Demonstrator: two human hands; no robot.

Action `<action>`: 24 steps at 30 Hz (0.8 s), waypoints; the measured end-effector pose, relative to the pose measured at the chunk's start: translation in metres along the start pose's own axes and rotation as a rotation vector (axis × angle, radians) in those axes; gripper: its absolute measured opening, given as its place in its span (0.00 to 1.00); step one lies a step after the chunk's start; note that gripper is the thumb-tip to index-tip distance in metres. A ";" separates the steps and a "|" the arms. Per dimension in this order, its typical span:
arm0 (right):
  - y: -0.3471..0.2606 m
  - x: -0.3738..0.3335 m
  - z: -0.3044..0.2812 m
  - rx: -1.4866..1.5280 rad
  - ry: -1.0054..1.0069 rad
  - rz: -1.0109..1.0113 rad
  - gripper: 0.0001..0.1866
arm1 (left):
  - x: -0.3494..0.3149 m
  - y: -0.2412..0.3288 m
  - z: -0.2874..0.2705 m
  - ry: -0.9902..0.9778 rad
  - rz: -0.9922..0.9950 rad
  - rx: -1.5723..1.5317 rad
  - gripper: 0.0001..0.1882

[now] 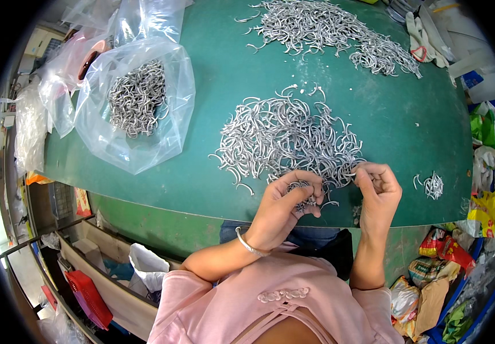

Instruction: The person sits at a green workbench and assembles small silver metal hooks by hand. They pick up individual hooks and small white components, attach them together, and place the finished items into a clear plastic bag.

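Observation:
A wide heap of small curved silver metal pieces lies on the green table in front of me. At the heap's near edge my left hand is cupped, palm up, its fingers curled round a handful of the same curved pieces. My right hand is by the heap's right edge, thumb and forefinger pinched on the end of one curved piece. The other fingers of that hand are folded in.
An open clear plastic bag with many curved pieces stands at the left. Another large heap lies at the far side, beside white gloves. A small pile sits near the right edge. Drawers stand lower left; packets lower right.

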State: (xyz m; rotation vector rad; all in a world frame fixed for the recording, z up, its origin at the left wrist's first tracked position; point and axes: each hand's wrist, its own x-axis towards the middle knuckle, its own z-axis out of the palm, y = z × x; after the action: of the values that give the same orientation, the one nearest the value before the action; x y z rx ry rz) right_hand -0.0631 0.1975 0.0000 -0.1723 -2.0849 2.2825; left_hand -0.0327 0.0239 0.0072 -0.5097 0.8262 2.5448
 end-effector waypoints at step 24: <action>0.007 0.003 -0.006 -0.162 0.054 -0.151 0.03 | 0.052 0.107 0.042 0.132 0.031 0.693 0.08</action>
State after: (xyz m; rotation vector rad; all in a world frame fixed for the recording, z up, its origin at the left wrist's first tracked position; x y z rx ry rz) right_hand -0.0655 0.2032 -0.0075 -0.0777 -2.1749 2.0037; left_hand -0.1375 -0.0152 0.0649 -0.4299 1.6698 2.0650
